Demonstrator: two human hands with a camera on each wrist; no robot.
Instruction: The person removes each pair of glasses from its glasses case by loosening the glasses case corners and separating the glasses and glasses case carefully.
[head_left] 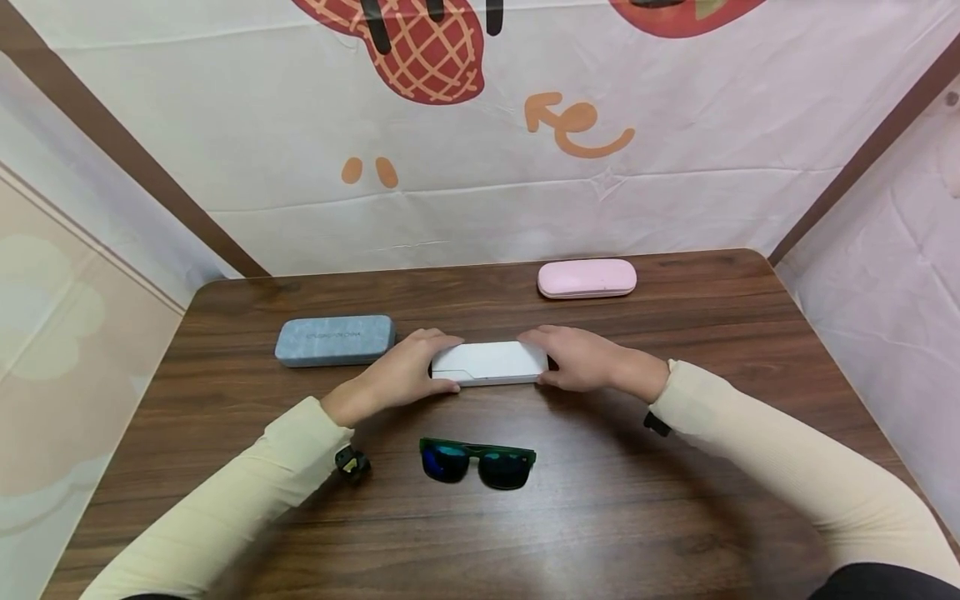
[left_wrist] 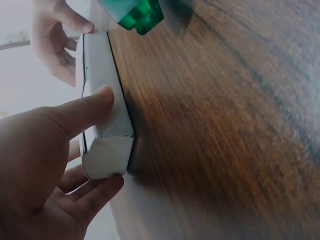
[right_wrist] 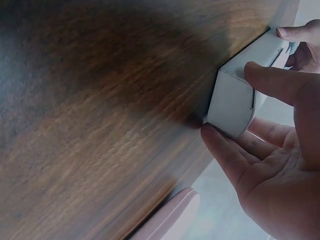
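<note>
A closed white glasses case [head_left: 491, 362] lies flat on the wooden table, with a thin seam along its lid. My left hand [head_left: 405, 367] grips its left end, thumb on the near long side and fingers round the far side. At the opposite end my right hand [head_left: 581, 358] holds it the same way, as the thumb and curled fingers in the right wrist view [right_wrist: 272, 80] also show. Nearer to me, between the forearms, rest folded-out-of-sight sunglasses [head_left: 477, 463] with a green frame and dark bluish lenses; the left wrist view catches a green corner of the frame [left_wrist: 142, 17].
A blue-grey glasses case [head_left: 335, 340] with lettering lies just left of my left hand. Farther back on the right is a pink glasses case [head_left: 587, 278]. Behind the brown table [head_left: 637, 517] hangs a printed white cloth [head_left: 480, 208].
</note>
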